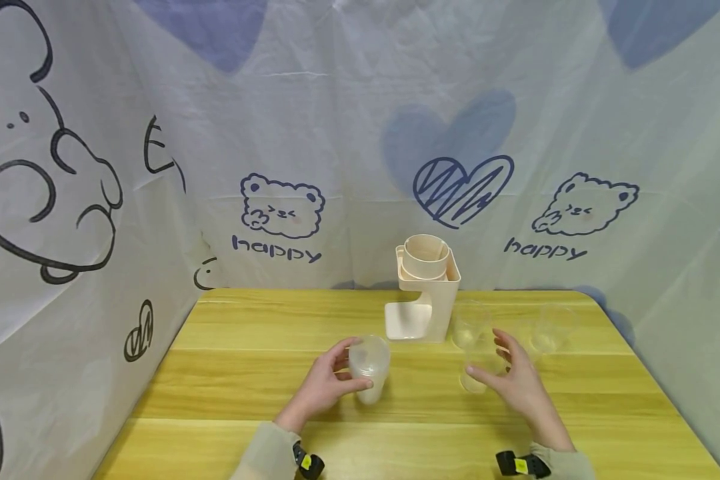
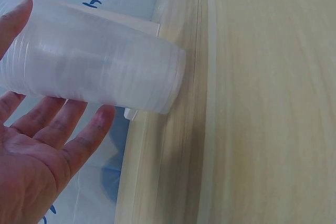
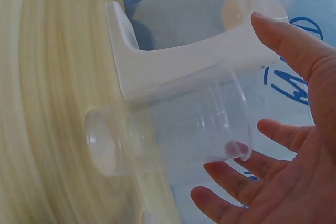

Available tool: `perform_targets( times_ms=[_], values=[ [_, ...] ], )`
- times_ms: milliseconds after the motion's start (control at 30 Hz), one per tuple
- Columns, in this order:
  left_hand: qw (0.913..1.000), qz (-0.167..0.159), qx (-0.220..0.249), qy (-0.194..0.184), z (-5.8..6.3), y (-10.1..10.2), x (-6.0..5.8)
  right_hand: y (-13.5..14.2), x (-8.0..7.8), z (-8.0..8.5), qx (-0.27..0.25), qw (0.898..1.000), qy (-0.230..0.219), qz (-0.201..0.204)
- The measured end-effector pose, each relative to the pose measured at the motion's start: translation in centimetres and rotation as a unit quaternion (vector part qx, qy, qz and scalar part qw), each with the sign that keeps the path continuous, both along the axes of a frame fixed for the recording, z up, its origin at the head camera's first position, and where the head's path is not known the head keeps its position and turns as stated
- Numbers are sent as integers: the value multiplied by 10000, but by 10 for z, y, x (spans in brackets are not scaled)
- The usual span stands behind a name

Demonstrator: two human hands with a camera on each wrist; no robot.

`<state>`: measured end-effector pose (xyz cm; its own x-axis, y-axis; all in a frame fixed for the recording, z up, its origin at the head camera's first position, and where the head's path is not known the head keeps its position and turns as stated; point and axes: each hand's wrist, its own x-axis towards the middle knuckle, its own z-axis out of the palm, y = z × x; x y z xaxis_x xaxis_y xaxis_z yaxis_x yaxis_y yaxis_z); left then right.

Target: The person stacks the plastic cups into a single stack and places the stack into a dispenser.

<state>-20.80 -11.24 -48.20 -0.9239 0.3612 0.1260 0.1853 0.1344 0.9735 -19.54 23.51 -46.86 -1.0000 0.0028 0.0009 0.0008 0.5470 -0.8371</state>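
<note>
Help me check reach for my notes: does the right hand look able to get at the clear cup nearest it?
Likely yes: the right hand is open close to the clear cup, with nothing visible between them; the cream stand sits farther back.

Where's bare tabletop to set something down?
Biggest patch: table left of the left hand, out to its left edge. Also bare: between cup stack and clear cups; right of the right hand. Crowded: right of the beige stand, among the clear cups.

Cup stack (image 1: 370,365), whitish, nested, upright; clear cup (image 3: 176,124) upright on wooden table (image 1: 240,380), to right
</note>
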Motion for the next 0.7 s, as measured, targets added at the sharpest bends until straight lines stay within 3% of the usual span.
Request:
perform_targets(
  times_ms=[233, 500, 700],
  values=[
    [10000, 5, 27, -25, 0, 1, 0, 3, -2, -8, -94, 9993, -367, 8],
    [10000, 51, -39, -27, -27, -1, -14, 4, -4, -16, -280, 9987, -419, -108],
    [10000, -2, -16, 67, -31, -2, -16, 4, -5, -20, -442, 9977, -467, -193]
  ],
)
